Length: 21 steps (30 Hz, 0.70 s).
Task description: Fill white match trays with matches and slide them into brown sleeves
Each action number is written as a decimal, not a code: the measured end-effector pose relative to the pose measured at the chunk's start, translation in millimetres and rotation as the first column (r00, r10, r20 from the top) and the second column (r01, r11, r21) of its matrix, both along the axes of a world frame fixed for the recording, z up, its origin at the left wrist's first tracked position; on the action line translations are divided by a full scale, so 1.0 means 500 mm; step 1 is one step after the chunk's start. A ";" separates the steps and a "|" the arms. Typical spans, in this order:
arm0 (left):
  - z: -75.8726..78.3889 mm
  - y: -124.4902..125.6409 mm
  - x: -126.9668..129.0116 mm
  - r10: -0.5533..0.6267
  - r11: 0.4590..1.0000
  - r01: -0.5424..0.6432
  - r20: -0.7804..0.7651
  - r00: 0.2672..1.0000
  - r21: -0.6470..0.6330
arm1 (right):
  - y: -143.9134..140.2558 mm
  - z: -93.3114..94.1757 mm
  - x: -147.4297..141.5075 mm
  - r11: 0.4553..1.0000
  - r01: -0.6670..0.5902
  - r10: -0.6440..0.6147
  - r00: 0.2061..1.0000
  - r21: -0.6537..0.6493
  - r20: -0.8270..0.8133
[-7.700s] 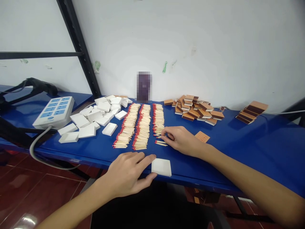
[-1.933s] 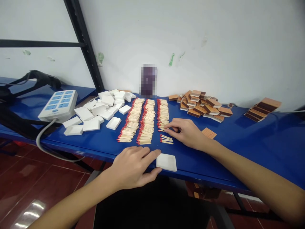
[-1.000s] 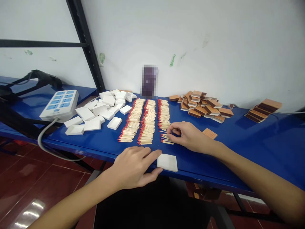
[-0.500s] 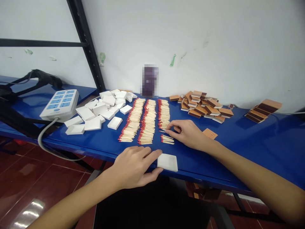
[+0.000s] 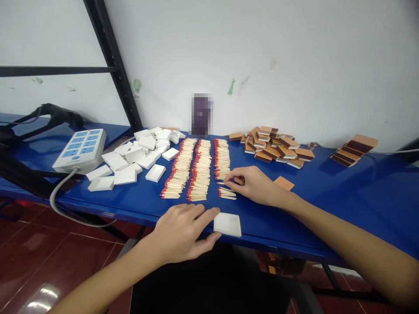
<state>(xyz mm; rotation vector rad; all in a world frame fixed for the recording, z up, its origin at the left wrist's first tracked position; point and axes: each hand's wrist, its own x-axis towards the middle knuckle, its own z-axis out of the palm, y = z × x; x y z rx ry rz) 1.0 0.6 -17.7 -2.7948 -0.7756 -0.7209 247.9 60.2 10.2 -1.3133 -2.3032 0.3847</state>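
— What lies under both hands?
— A blue table (image 5: pixel 327 192), and the hands rest near its front edge. Far to the left of the left hand sits a white power strip (image 5: pixel 80 149) with blue sockets.

— And the piles?
— A heap of white matchbox trays (image 5: pixel 137 155) lies beyond and left of the left hand. Beyond the right hand is a heap of brown matchbox sleeves (image 5: pixel 275 146), with a smaller stack of sleeves (image 5: pixel 353 150) well off to its right.

— Where are the matches?
— Three rows of red-tipped matches (image 5: pixel 199 168) run away from the hands; the rightmost row ends at the right fingertips.

— What does the left hand do?
— The left hand (image 5: pixel 181 231) lies flat, thumb and forefinger touching the side of one white tray (image 5: pixel 227 224) without closing on it.

— The right?
— The right hand (image 5: pixel 252 185) has its fingers curled, tips pinched on a match (image 5: pixel 221 182) at the near end of that row. A small bunch of matches (image 5: pixel 227 193) lies just below its fingers. A flat brown sleeve (image 5: pixel 284 183) lies just beside its wrist.
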 end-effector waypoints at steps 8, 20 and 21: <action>-0.001 0.002 0.000 -0.011 1.000 0.011 0.017 1.000 -0.008 | -0.023 0.024 -0.004 0.988 -0.035 0.029 0.999 -0.148 -0.043; -0.003 0.003 0.000 -0.010 1.000 0.010 0.009 1.000 -0.003 | 0.005 -0.007 -0.001 0.998 0.043 -0.041 0.998 0.056 -0.040; -0.003 0.002 0.000 -0.009 1.000 0.009 0.010 1.000 -0.001 | 0.006 -0.007 -0.002 0.998 0.047 -0.045 0.998 0.045 -0.038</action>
